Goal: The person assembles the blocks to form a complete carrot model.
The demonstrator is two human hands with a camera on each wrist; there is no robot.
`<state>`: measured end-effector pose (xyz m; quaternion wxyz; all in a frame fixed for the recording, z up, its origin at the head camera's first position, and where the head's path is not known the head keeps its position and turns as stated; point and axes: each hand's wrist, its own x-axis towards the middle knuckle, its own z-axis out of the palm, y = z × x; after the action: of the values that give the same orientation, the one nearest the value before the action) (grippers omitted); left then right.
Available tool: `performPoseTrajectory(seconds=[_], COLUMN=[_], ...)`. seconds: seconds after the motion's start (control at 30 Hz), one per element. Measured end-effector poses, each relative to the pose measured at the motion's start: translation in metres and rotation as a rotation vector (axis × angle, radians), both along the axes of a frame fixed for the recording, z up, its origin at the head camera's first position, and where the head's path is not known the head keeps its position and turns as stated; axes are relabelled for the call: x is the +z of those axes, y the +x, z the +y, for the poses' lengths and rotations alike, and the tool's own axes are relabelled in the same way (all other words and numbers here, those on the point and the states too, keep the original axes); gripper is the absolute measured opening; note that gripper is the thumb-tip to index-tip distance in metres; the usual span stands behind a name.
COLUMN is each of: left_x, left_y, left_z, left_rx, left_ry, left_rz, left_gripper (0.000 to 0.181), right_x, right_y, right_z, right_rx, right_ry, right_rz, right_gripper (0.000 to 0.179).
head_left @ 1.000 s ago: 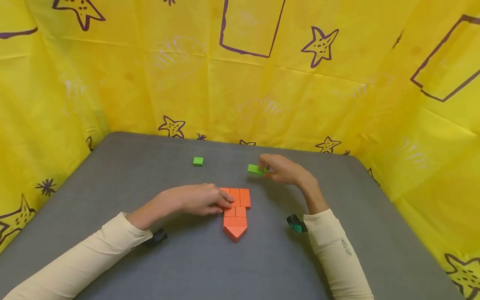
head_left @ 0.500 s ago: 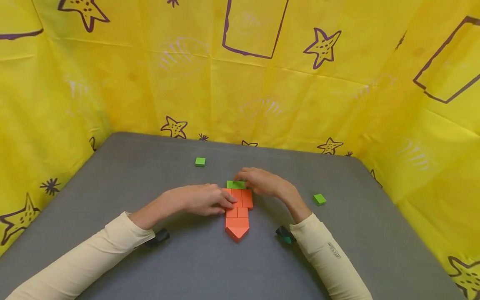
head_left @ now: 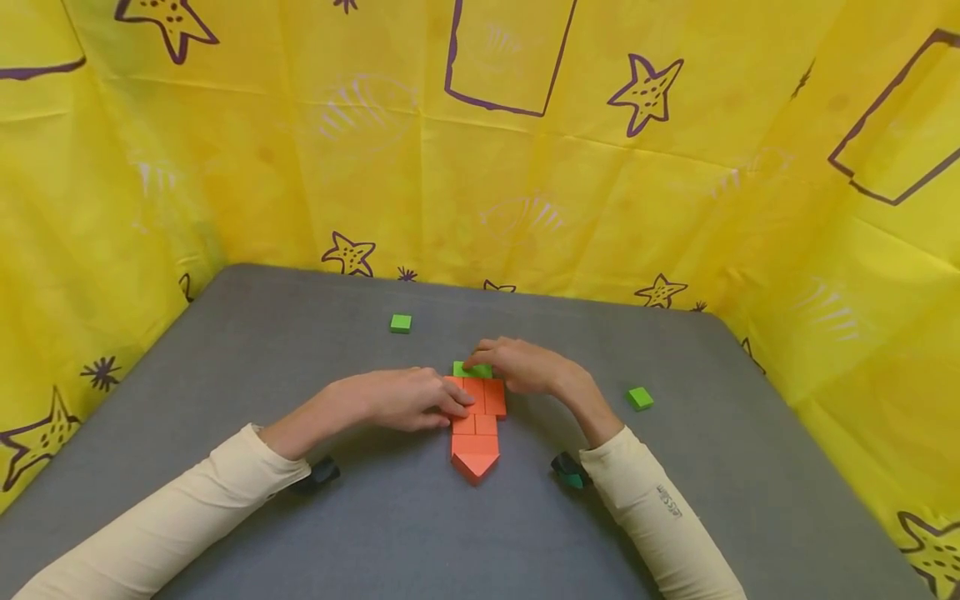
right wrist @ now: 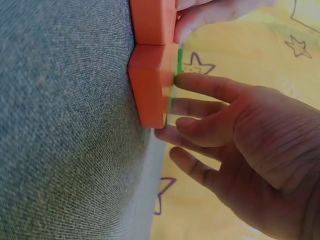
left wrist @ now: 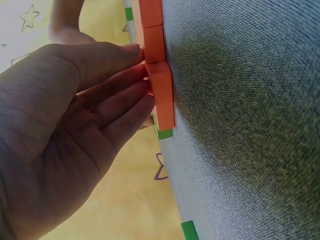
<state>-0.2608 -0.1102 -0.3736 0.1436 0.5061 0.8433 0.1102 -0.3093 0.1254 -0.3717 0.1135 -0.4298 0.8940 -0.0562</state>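
Note:
Orange blocks (head_left: 476,445) lie flat on the grey table in a joined shape, wide at the far end and tapering to a point at the near end. A green rectangular block (head_left: 459,367) sits along the shape's far edge. My left hand (head_left: 408,398) rests straight fingertips on the left part of the upper orange blocks; in the left wrist view they touch an orange block (left wrist: 162,95) with the thumb apart from the other fingers. My right hand (head_left: 521,365) touches the green block from above with extended fingers, which partly hide it. The right wrist view shows its fingertips (right wrist: 187,80) at the block's top.
One small green block (head_left: 401,323) lies toward the back left of the table, another (head_left: 640,398) to the right beyond my right wrist. A yellow cloth (head_left: 480,183) with starfish drawings hangs behind and at both sides of the grey table (head_left: 315,533).
My right hand has brought the green block from the back right to the orange shape's far edge; its fingers then shifted slightly over the top. My left hand has stayed on the orange blocks.

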Motion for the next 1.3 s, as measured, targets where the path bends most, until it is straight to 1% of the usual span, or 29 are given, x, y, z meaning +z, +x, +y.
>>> performPoseTrajectory(seconds=[0.17, 0.23, 0.3, 0.37, 0.47, 0.63, 0.67, 0.8, 0.9, 1.0, 1.03, 1.07, 1.1, 1.17, 1.23, 1.3], left_x=[0.001, 0.001, 0.001, 0.000, 0.000, -0.002, -0.002, -0.002, -0.002, -0.001, -0.001, -0.001, -0.001, -0.001, -0.002, -0.002], left_y=[0.000, 0.000, -0.001, -0.001, -0.001, -0.001, -0.001, 0.000, 0.000, 0.000, 0.000, 0.000, -0.001, -0.001, -0.001, -0.001], left_z=[0.001, 0.002, 0.002, 0.002, 0.002, 0.000, 0.000, 0.001, 0.001, 0.001, 0.002, 0.002, 0.002, 0.002, 0.002, 0.001], left_rx=[0.014, 0.025, 0.022, 0.018, 0.013, 0.020, 0.022, 0.033, 0.026, 0.020, 0.020, 0.018, 0.018, 0.017, 0.020, 0.011], left_ry=[-0.012, -0.018, -0.018, -0.016, -0.012, -0.015, -0.015, -0.019, -0.013, -0.011, -0.012, -0.012, -0.014, -0.017, -0.018, -0.014], left_rz=[-0.006, -0.014, -0.014, -0.013, -0.005, -0.002, -0.002, -0.005, 0.000, 0.002, 0.000, -0.001, 0.000, 0.002, 0.000, 0.008], left_gripper=[0.033, 0.034, 0.034, 0.034, 0.034, 0.034, 0.034, 0.035, 0.034, 0.034, 0.034, 0.034, 0.034, 0.034, 0.034, 0.034], right_x=[0.001, 0.003, 0.006, 0.012, 0.023, 0.041, 0.045, 0.058, 0.065, 0.067, 0.067, 0.066, 0.064, 0.059, 0.054, 0.050], right_y=[0.000, 0.000, 0.000, 0.000, 0.000, 0.000, 0.000, 0.004, 0.009, 0.013, 0.014, 0.015, 0.015, 0.014, 0.011, 0.009], right_z=[0.001, 0.003, 0.007, 0.013, 0.026, 0.056, 0.063, 0.094, 0.114, 0.129, 0.134, 0.138, 0.141, 0.146, 0.150, 0.152], right_rx=[-0.012, -0.018, -0.035, -0.063, -0.125, -0.216, -0.241, -0.387, -0.528, -0.688, -0.752, -0.795, -0.822, -0.848, -0.855, -0.860], right_ry=[0.019, 0.019, 0.020, 0.026, 0.049, 0.116, 0.130, 0.177, 0.204, 0.212, 0.218, 0.237, 0.265, 0.323, 0.361, 0.371], right_rz=[-0.020, -0.024, -0.035, -0.050, -0.072, -0.124, -0.142, -0.210, -0.230, -0.230, -0.229, -0.225, -0.219, -0.214, -0.234, -0.283], right_gripper=[0.055, 0.057, 0.058, 0.057, 0.050, 0.043, 0.044, 0.055, 0.061, 0.059, 0.058, 0.053, 0.048, 0.038, 0.029, 0.019])
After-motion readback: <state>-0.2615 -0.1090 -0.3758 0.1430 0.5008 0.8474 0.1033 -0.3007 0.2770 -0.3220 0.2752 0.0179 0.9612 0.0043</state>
